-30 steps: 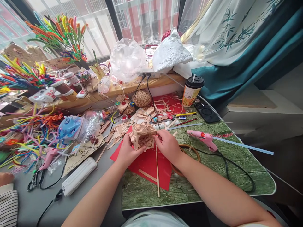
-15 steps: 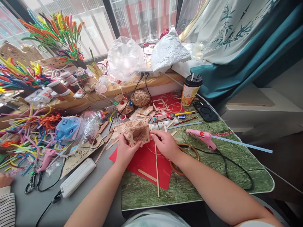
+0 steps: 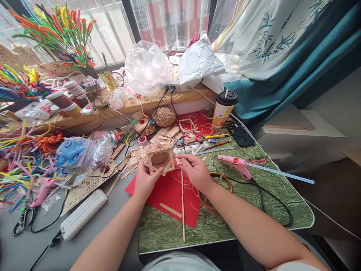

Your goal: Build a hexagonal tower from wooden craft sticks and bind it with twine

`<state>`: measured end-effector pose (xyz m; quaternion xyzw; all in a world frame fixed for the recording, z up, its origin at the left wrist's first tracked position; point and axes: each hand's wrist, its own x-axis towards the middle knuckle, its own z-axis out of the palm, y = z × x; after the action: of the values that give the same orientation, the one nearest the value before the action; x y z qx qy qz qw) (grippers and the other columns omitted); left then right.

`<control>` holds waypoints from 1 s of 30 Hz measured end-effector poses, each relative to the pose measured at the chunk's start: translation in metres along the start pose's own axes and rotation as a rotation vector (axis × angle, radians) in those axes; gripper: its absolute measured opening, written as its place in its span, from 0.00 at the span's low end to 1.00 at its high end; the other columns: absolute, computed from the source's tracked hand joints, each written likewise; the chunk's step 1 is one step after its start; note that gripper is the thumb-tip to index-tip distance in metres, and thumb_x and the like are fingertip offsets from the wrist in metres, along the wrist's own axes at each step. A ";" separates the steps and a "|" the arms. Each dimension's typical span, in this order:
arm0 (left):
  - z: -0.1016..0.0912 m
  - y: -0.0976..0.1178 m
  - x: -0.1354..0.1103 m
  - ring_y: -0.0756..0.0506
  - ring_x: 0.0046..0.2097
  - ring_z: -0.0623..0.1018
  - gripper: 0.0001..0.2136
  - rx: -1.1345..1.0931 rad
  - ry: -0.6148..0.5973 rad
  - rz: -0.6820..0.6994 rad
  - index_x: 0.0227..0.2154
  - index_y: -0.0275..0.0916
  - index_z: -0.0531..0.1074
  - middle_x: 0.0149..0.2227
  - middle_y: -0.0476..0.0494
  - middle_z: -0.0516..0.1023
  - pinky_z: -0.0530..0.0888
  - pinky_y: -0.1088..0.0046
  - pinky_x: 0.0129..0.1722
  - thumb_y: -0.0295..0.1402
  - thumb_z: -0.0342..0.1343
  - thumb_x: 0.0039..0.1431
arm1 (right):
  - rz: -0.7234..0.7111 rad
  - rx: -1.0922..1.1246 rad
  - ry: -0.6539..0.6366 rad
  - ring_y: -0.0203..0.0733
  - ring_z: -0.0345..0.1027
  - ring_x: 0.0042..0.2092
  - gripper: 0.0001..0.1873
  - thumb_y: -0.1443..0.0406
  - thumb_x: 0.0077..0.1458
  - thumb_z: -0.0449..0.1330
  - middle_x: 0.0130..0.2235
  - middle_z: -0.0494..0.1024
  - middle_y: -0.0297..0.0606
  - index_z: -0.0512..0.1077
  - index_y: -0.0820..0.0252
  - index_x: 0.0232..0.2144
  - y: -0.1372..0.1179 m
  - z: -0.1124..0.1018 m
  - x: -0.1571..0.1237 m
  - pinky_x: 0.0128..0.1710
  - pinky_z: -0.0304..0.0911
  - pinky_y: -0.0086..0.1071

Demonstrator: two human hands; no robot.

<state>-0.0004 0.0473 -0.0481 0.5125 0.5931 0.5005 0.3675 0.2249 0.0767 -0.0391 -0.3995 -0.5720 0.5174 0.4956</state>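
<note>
My left hand (image 3: pixel 147 178) grips a hollow, many-sided popsicle-stick frame (image 3: pixel 153 165) from below, its thumb along the near edge. The open side of the frame faces me. Just right of it, my right hand (image 3: pixel 194 169) is closed in a pinch; whatever its fingertips hold is too small to make out. Below both hands lies a red sheet (image 3: pixel 177 199) with a loose popsicle stick (image 3: pixel 170 210) on it. A long thin wooden strip (image 3: pixel 183 210) crosses the sheet toward me.
A pink glue gun (image 3: pixel 235 164) with a glue stick lies at right. Behind it are a phone (image 3: pixel 240 134) and a lidded cup (image 3: pixel 225 108). A twine ball (image 3: pixel 164 116) sits behind loose sticks. At left lie a white power strip (image 3: pixel 84 214), scissors (image 3: pixel 25 221) and pipe cleaners (image 3: pixel 25 165).
The camera view has shifted, so most things appear farther left. The stick frame is turned with its opening more toward me. Another person's hand and striped sleeve at left have left view.
</note>
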 end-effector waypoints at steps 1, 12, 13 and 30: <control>0.000 -0.001 0.001 0.34 0.59 0.82 0.33 -0.028 0.009 -0.019 0.60 0.43 0.64 0.59 0.34 0.80 0.79 0.53 0.57 0.46 0.72 0.57 | 0.022 0.013 -0.019 0.45 0.78 0.43 0.16 0.53 0.71 0.58 0.40 0.84 0.38 0.80 0.52 0.49 0.001 0.001 -0.001 0.48 0.74 0.41; -0.003 -0.011 0.003 0.32 0.62 0.79 0.35 -0.109 0.134 -0.032 0.60 0.44 0.65 0.60 0.35 0.79 0.76 0.52 0.62 0.45 0.74 0.55 | 0.051 0.085 -0.158 0.43 0.77 0.43 0.19 0.53 0.68 0.60 0.38 0.81 0.36 0.69 0.52 0.57 0.009 0.011 -0.002 0.47 0.71 0.38; -0.005 -0.013 0.004 0.32 0.62 0.79 0.35 -0.130 0.136 -0.036 0.60 0.43 0.65 0.60 0.35 0.78 0.76 0.52 0.62 0.46 0.74 0.55 | 0.061 0.078 -0.141 0.42 0.76 0.41 0.20 0.53 0.67 0.61 0.36 0.80 0.35 0.69 0.53 0.57 0.010 0.010 -0.001 0.45 0.71 0.37; -0.032 -0.021 0.017 0.27 0.67 0.74 0.42 -0.265 -0.068 -0.177 0.65 0.40 0.68 0.65 0.31 0.76 0.74 0.53 0.65 0.44 0.78 0.49 | 0.224 0.385 -0.127 0.29 0.49 0.22 0.14 0.53 0.61 0.70 0.21 0.64 0.25 0.80 0.57 0.38 0.000 -0.006 0.009 0.23 0.47 0.28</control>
<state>-0.0397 0.0577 -0.0599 0.4220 0.5518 0.5224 0.4945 0.2286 0.0863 -0.0377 -0.3252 -0.4448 0.6929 0.4650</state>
